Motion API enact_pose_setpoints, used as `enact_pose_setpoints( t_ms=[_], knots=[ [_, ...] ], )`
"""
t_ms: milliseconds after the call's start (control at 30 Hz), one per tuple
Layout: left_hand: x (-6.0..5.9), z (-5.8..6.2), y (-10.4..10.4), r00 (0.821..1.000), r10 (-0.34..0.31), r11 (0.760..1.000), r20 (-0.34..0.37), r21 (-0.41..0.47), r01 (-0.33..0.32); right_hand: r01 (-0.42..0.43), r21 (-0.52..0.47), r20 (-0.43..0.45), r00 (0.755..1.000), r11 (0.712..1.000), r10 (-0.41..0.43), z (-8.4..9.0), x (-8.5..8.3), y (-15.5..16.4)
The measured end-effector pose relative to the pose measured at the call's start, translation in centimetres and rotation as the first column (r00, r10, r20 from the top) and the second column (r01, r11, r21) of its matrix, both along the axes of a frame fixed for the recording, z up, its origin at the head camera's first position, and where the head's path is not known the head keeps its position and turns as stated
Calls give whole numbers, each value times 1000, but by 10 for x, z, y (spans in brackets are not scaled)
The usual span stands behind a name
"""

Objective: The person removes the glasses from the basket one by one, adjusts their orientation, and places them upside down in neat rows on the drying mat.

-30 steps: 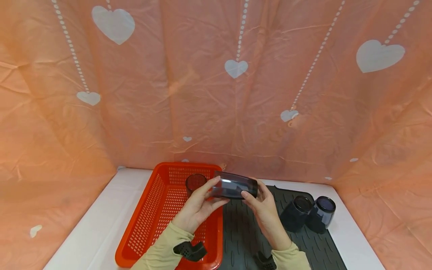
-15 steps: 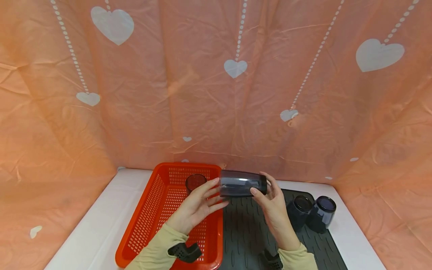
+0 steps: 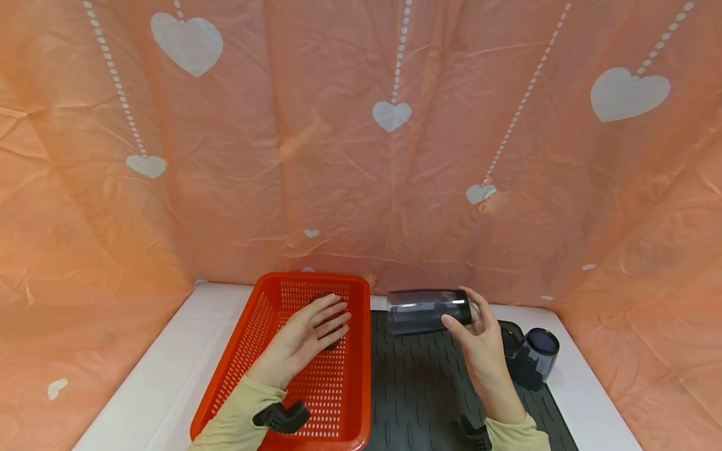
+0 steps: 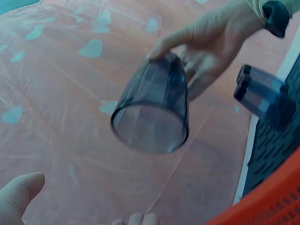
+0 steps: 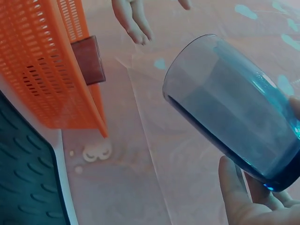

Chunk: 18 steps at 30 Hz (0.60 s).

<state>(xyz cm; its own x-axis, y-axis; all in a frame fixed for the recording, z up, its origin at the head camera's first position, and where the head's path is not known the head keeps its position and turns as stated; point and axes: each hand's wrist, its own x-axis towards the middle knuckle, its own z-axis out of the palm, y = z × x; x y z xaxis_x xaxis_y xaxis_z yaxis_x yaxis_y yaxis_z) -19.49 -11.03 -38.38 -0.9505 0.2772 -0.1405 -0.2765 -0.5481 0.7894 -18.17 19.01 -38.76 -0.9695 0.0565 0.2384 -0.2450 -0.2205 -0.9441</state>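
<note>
A dark, see-through drinking glass (image 3: 425,311) lies sideways in the air above the black ribbed mat (image 3: 406,382). My right hand (image 3: 482,351) grips it round its base end, and its open mouth points left. In the left wrist view the glass (image 4: 154,108) shows its rim toward the camera. Over the orange basket (image 3: 225,382) hovers my left hand (image 3: 301,341), fingers spread and holding nothing. Another glass in the basket is mostly hidden behind that hand; its rim part (image 5: 89,60) shows in the right wrist view.
Two upside-down glasses stand at the mat's right edge: one in plain sight (image 3: 536,358), the other partly behind the right hand. The basket's right wall borders the mat. A white table (image 3: 152,351) lies beneath, with a heart-printed pink sheet (image 3: 338,156) behind.
My left hand has let go of the glass and moved left over the basket. My right hand has carried the glass to the right, away from the basket and over the mat.
</note>
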Motion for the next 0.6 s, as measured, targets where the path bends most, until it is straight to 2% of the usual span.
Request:
enact_pose_setpoints(
  t_ms=[200, 300, 600],
  knots=[
    [-4, -1, -16, 998, 62, 996, -26, -66, -64, 48, 7, -31, 998, 999, -48, 2, 2, 9],
    [-6, -3, -22, 995, 82, 988, -62, -128, -89, 73, 5, -43, 996, 997, -72, 2, 3, 13],
    [-11, -6, -39, 992, 63, 968, -107, -236, -87, 128, 30, -42, 991, 991, -127, 4, 6, 24]
  ],
)
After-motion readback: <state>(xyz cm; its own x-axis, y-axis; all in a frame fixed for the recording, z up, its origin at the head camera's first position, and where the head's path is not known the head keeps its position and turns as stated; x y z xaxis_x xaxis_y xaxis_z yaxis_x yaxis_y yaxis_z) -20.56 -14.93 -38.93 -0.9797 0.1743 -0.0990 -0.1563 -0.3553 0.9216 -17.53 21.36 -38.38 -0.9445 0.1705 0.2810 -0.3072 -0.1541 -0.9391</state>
